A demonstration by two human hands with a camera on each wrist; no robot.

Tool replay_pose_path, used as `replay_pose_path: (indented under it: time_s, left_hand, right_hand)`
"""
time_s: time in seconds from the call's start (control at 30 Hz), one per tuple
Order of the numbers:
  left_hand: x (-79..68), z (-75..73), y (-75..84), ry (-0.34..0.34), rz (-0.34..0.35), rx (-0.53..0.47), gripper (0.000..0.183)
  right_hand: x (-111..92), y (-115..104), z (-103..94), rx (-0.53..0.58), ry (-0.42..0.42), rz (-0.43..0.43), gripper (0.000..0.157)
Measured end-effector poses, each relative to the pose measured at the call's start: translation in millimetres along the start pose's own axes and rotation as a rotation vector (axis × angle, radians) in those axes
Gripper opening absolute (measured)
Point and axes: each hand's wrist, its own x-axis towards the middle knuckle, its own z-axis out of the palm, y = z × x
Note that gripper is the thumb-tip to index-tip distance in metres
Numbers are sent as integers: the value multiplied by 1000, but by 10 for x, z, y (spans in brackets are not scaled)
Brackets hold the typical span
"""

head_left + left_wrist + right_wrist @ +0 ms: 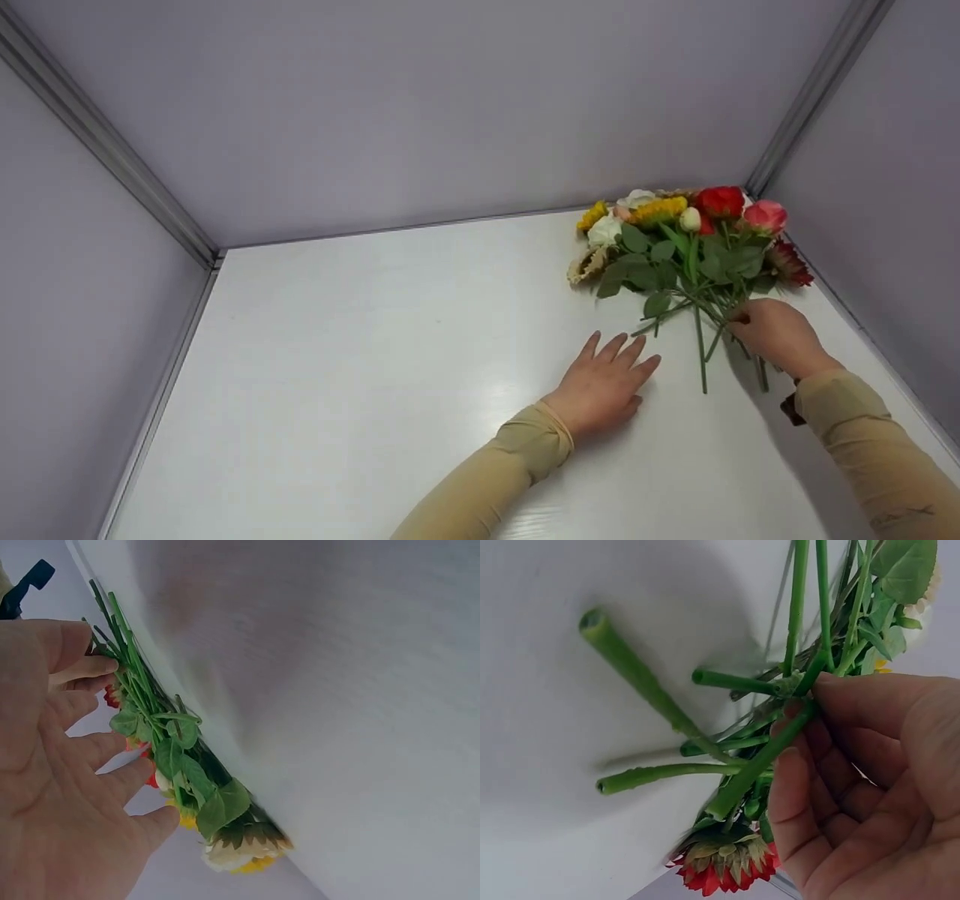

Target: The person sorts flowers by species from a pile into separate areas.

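A bunch of long-stemmed flowers lies at the table's back right corner in the head view. It has a red flower (pixel 721 202), a pink flower (pixel 765 217), a yellow sunflower (pixel 660 211), a white tulip (pixel 690 219) and a dark red flower (pixel 790 264). At the stems, my right hand (pixel 780 337) pinches a green flower stem (pixel 761 760) between thumb and fingers; which bloom it carries is unclear. My left hand (pixel 600 386) is over the table, left of the stem ends, fingers spread and holding nothing. Leaves (pixel 223 808) hide part of the stems.
The white table (pixel 337 360) stretches to the left and front. A grey back wall (pixel 450 112) and a right side wall (pixel 892 195) stand close behind and beside the flowers. Loose stem ends (pixel 703 379) point toward the front.
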Motion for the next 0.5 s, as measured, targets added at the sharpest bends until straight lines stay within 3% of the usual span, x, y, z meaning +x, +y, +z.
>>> replay_pose_path:
  time_s: [0.13, 0.5]
  left_hand:
    - [-14, 18, -61, -14, -20, -45, 59]
    - [-63, -36, -314, -38, -111, -230, 53]
  right_hand:
    - [-54, -42, -8, 36, 5, 3, 27]
    - [-178, -222, -34, 118, 115, -30, 29]
